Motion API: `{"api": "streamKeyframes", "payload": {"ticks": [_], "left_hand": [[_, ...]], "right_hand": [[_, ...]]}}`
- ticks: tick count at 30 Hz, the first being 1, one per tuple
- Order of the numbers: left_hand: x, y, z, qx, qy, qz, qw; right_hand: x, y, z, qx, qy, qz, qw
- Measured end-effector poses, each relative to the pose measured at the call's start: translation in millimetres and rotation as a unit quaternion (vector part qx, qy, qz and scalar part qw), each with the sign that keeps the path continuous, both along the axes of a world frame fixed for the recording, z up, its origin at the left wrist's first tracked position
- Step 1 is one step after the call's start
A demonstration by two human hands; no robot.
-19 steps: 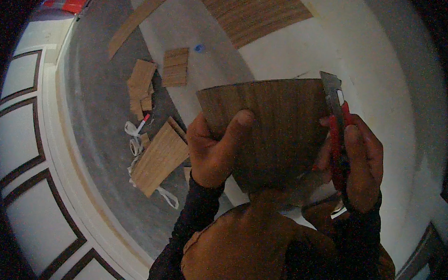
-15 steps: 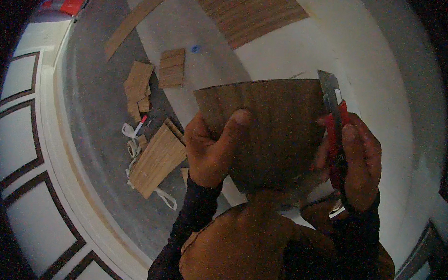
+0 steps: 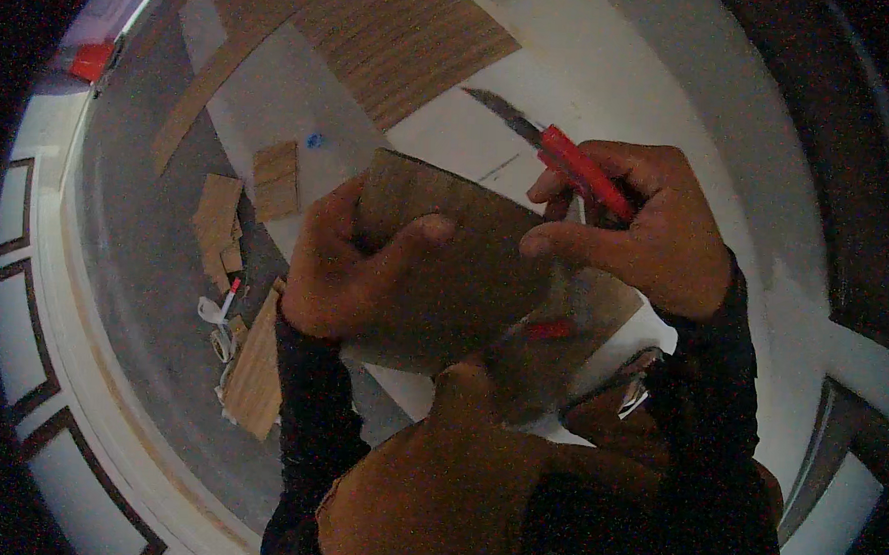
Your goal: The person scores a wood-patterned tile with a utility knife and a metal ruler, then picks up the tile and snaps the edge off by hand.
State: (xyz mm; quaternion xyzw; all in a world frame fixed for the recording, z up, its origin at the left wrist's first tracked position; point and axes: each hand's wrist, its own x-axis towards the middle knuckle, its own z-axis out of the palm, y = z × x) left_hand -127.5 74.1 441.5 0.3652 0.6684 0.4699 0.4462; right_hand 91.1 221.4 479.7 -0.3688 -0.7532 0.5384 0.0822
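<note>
Left hand [image 3: 341, 273]: grip clamped on wood-grain board [image 3: 454, 278], likely for steadiness.
Right hand [image 3: 660, 222]: grip clamped on red knife [image 3: 586, 172], blade [image 3: 503, 109] toward ten o'clock, likely sparing the board.

We're in a room seemingly under renovation: wood-look boards [image 3: 405, 53] beyond the left hand [image 3: 341, 273], panelling [image 3: 21, 328] (dark-trimmed) further left.

- Mounting: fisheye camera at the person's head, upright, aimed downward and slightly forward.
- Near range: left hand [image 3: 341, 268] and right hand [image 3: 655, 227] close below the lens; sleeves [image 3: 315, 411] enter from the lower edge.
- Far range: floor [image 3: 132, 274] beyond the hands; white panels [image 3: 18, 328] bend along the left rim.
</note>
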Motion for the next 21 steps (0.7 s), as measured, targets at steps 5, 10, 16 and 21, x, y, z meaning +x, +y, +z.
{"api": "streamKeyframes", "payload": {"ticks": [5, 10, 16, 21], "left_hand": [[-13, 5, -10, 0.028, -0.027, -0.145, 0.989], [-16, 4, -19, -0.027, -0.071, -0.172, 0.982], [-14, 14, -9, -0.058, -0.093, -0.195, 0.975], [-13, 29, -15, -0.065, -0.188, -0.196, 0.960]], "right_hand": [[7, -11, -26, -0.091, 0.027, -0.002, 0.996], [9, -20, -34, -0.185, 0.070, -0.009, 0.980], [19, -22, -34, -0.361, 0.051, -0.073, 0.928], [10, -25, -40, -0.463, 0.127, -0.190, 0.856]]}}
